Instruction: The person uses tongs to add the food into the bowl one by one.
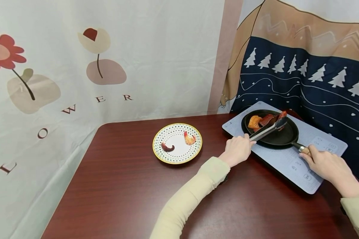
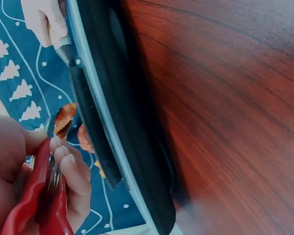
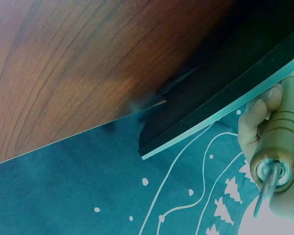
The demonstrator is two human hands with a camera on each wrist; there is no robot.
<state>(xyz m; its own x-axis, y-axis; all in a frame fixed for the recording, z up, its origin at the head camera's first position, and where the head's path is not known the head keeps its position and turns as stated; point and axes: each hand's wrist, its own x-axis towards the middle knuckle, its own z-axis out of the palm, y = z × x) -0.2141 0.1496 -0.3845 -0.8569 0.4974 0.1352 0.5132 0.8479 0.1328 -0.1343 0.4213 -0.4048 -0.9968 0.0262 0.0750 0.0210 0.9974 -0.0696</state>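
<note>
My left hand grips a pair of tongs, whose red handles show in the left wrist view. The metal ends reach over a black frying pan, at a reddish-brown piece of food; whether they pinch it I cannot tell. An orange-yellow piece and other dark red pieces lie beside it in the pan. Around the pan's wooden handle curl the fingers of my right hand. The pan sits on a light grey-topped cooktop.
To the left, a dotted plate with a yellow rim holds a shrimp and a dark curled piece like a tentacle. The brown table ends against printed curtains behind. The dark curtain hangs close behind the cooktop.
</note>
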